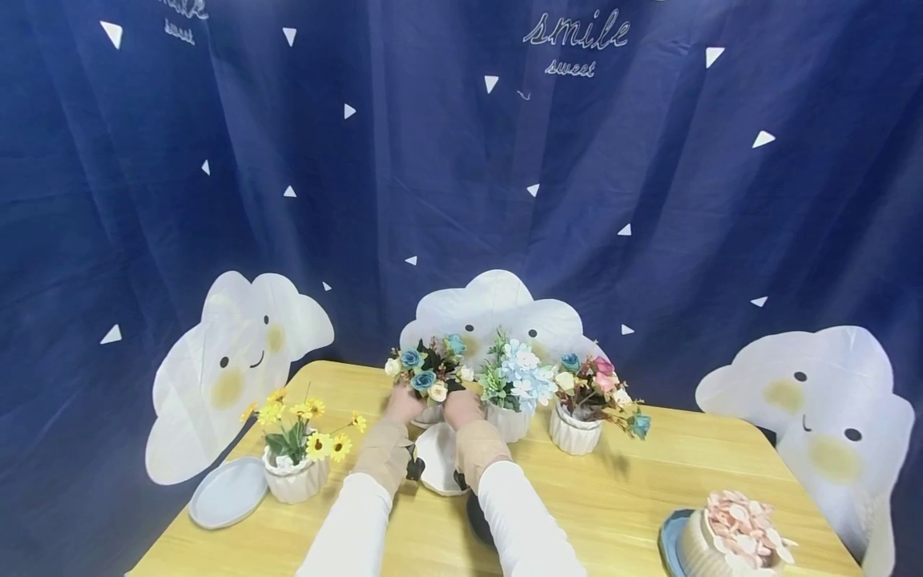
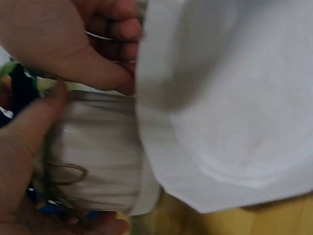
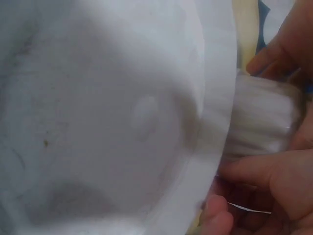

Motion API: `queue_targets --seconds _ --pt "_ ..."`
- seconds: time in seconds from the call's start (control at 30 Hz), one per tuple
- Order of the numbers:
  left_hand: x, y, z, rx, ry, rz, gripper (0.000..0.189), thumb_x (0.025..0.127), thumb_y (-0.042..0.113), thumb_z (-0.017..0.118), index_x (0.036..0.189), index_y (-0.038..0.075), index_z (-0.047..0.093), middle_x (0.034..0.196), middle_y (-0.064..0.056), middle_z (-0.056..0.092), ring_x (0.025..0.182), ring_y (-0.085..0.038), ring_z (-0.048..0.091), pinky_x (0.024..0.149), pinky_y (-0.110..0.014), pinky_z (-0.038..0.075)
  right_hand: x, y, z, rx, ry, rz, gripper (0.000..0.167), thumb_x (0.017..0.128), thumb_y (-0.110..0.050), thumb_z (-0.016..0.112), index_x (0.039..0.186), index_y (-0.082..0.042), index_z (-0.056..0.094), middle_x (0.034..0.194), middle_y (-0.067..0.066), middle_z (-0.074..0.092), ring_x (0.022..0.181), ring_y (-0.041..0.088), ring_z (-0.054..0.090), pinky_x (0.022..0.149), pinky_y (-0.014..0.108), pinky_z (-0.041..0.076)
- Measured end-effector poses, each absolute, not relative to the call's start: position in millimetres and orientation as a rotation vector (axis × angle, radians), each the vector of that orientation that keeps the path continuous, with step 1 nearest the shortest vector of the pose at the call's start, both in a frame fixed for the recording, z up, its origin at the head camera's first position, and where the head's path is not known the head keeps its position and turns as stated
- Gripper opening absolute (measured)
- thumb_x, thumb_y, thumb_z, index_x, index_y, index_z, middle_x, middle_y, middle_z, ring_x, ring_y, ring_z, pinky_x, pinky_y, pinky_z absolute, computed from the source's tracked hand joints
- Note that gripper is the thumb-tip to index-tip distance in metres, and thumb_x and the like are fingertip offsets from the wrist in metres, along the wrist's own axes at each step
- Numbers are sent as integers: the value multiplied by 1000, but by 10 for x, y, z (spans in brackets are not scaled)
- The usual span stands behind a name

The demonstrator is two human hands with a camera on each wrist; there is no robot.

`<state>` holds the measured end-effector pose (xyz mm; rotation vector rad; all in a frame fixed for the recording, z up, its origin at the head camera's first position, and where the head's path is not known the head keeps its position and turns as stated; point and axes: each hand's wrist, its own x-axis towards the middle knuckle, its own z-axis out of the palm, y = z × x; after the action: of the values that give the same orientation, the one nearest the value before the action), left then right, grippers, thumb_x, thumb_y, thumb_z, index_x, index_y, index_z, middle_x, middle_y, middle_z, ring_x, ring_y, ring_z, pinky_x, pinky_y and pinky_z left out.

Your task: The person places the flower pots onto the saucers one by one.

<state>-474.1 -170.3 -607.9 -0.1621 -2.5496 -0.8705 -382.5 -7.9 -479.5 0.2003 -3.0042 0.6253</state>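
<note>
A small white ribbed flowerpot (image 1: pixel 429 415) holds blue and cream artificial roses (image 1: pixel 422 380). My left hand (image 1: pixel 404 403) grips it from the left, and my right hand (image 1: pixel 463 407) grips its right side. Both wrist views show fingers and thumbs around the pot's wall. A twine bow (image 2: pixel 71 174) is visible on it in the left wrist view. Directly in front of the pot is a white plate (image 1: pixel 436 463) with an angular rim, partly covered by my forearms. In the right wrist view the plate's rim (image 3: pixel 217 93) overlaps the pot's near end, so its contact there is hard to tell.
Close on the right stand a pot of pale blue flowers (image 1: pixel 509 423) and a pot of mixed roses (image 1: pixel 574 433). Left are yellow flowers (image 1: pixel 297 483) and a grey plate (image 1: pixel 229 493). A pink-flowered pot (image 1: pixel 703 545) sits on a blue plate (image 1: pixel 671 541). A dark dish (image 1: pixel 478 519) lies partly under my right arm.
</note>
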Motion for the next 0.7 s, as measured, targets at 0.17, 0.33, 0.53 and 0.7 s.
queue_targets --seconds 0.17,0.33,0.53,0.7 --pt "-3910 -1431 -5062 -4 -2667 -1004 41 75 27 76 105 0 69 105 -24 69 90 -41 68 70 -45 58 -3796 -36 -4744 393 -2997 411 15 85 -5 59 91 2 71 95 19 73 83 31 69 71 38 58" --pt "-3550 -1337 -4700 94 -2730 -1044 37 78 24 74 95 -7 68 95 -28 70 84 -40 68 74 -48 58 -3792 -48 -4669 408 -3006 320 13 84 -3 59 86 1 71 93 16 73 81 28 70 67 36 59" --pt "-3395 -1362 -4651 145 -2741 -1163 25 77 16 67 88 -7 65 87 -24 68 74 -30 62 69 -43 56 -3695 -45 -4508 364 -3067 493 11 82 0 62 90 3 68 95 19 71 87 33 69 78 41 59" --pt "-3222 -1384 -4594 131 -2740 -1256 34 82 18 67 102 -9 64 100 -26 68 87 -35 64 80 -47 56 -3627 2 -4448 453 -3039 465 7 80 3 61 80 1 67 88 16 71 80 30 68 73 38 58"
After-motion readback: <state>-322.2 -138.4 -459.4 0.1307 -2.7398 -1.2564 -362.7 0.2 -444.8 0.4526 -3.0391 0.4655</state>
